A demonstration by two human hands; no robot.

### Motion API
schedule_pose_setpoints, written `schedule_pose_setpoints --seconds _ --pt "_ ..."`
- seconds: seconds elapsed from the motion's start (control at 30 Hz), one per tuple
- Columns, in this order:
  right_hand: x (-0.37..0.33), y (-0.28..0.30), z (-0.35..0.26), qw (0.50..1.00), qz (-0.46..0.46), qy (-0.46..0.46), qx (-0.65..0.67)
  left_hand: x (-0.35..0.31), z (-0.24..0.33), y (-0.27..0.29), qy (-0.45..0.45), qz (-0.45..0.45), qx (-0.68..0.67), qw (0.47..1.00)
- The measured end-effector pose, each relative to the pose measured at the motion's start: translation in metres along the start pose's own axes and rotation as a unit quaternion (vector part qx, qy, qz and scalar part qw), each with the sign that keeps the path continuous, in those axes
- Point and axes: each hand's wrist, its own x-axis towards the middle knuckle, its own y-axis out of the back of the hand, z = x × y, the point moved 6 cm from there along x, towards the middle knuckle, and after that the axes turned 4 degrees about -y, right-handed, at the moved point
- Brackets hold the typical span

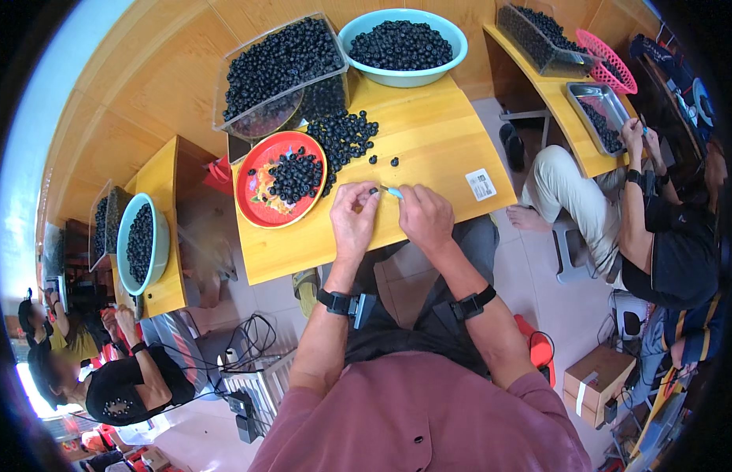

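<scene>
Your left hand (353, 214) pinches a small dark round berry (373, 191) over the wooden tabletop (429, 141). Your right hand (425, 216) grips a slim light-blue tool (393, 192), lying roughly left-right, its tip pointing at the berry. Just beyond sit loose berries (346, 135) and a red plate (256, 200); farther back, a teal bowl (403, 76).
</scene>
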Motion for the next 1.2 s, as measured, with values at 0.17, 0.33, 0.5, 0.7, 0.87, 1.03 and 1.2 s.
schedule_pose_setpoints --seconds 0.17,0.33,0.5,0.7,0.87,1.03,1.2 --pt "-0.002 0.001 0.001 1.000 0.008 0.000 0.000 0.001 0.010 0.000 -0.031 -0.005 0.017 0.999" --pt "-0.002 0.002 0.000 1.000 0.015 0.001 0.004 -0.001 0.008 0.002 -0.021 0.000 0.016 1.000" --pt "-0.002 0.003 0.000 1.000 0.022 0.003 0.007 0.000 0.005 -0.001 -0.014 0.005 0.006 1.000" --pt "-0.001 0.004 0.000 1.000 0.020 0.005 0.003 -0.001 -0.005 -0.003 0.057 0.004 0.001 0.998" --pt "-0.002 0.002 0.000 1.000 0.019 0.005 0.001 -0.003 -0.016 -0.005 0.103 -0.014 -0.069 0.992" --pt "-0.002 0.001 0.001 1.000 0.015 0.006 0.000 0.000 -0.002 -0.003 0.012 -0.013 -0.016 1.000" --pt "-0.002 0.002 0.000 1.000 0.012 0.008 0.001 0.000 0.000 -0.003 0.019 -0.015 -0.019 1.000"
